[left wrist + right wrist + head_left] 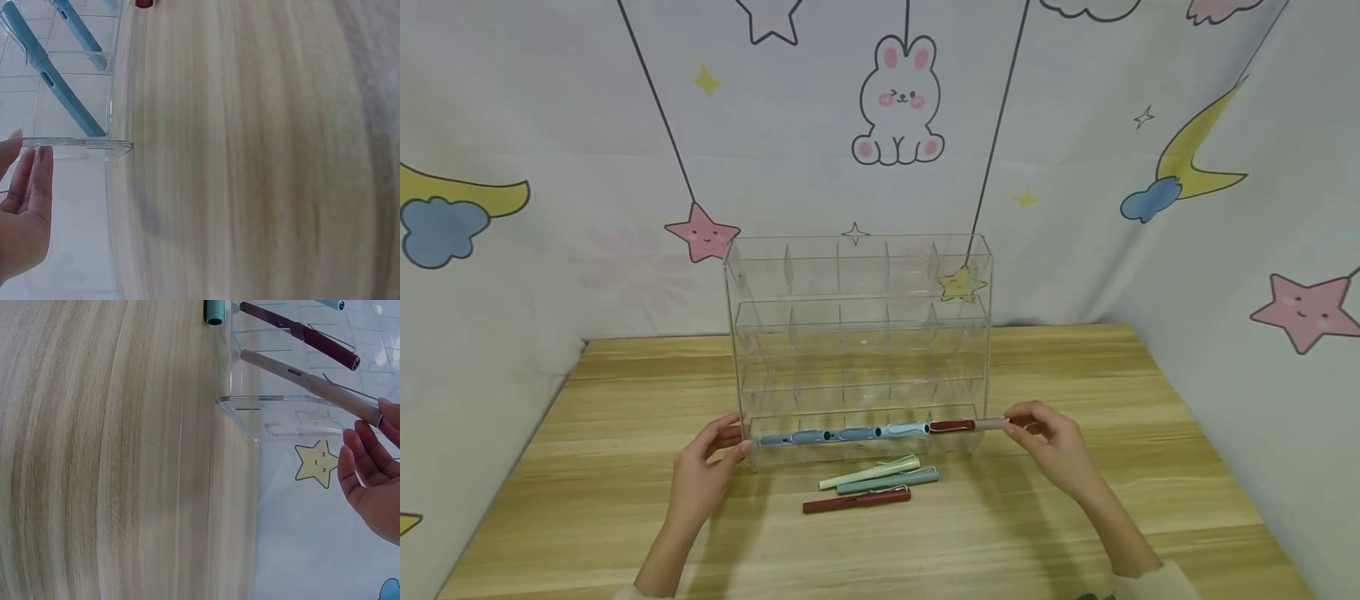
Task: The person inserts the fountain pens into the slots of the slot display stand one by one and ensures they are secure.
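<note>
A clear acrylic rack (861, 312) with stepped rows of compartments stands on the table. My left hand (702, 479) holds the rack's left side panel (78, 143), thumb on one face and fingers on the other. At the rack's right end, my right hand (1060, 450) pinches the cap end of a greyish-beige pen (347, 400), whose other end reaches into the lowest row. Along that row lie a dark red pen (952, 426), a light blue pen (907, 429) and two blue pens (855, 433), the leftmost blue pen (65, 94) beside my left hand.
In front of the rack, on the wood-grain table (1000, 542), lie a pale green pen (868, 473), a teal pen (887, 481) and another dark red pen (856, 499). A white cloth (790, 183) printed with stars, moons and a rabbit hangs behind and at both sides.
</note>
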Available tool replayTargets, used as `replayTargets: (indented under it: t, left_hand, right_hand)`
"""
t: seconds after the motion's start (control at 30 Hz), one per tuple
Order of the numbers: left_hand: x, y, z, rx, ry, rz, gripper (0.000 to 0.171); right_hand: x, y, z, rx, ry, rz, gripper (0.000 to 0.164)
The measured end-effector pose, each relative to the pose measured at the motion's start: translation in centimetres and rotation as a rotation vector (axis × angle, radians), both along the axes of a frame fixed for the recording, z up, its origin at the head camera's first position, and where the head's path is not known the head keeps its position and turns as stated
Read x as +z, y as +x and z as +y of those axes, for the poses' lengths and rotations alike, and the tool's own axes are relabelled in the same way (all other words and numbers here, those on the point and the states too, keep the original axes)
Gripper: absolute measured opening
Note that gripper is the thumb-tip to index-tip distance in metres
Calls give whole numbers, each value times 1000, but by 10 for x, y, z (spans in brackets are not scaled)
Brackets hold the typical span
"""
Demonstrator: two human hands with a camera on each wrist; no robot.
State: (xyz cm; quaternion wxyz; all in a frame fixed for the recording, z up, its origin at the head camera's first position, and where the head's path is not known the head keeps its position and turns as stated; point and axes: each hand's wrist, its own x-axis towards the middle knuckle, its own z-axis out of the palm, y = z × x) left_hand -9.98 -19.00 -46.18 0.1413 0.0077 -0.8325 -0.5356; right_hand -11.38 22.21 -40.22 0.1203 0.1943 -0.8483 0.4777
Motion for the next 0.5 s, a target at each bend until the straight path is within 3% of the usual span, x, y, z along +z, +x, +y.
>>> replayTargets:
  t: [0.13,0.27,0.5]
  left_hand:
    - [-1,0,0,-2,8,7,37]
    - [-2,0,0,-1,12,7,37]
    - [-1,0,0,-3,15,-2,37]
  right_hand:
    - [-9,-4,5,20,-2,19,15]
    - [-26,-10,16,22,-26,-24,20]
    - [-39,-3,21,-5,26,-103,23]
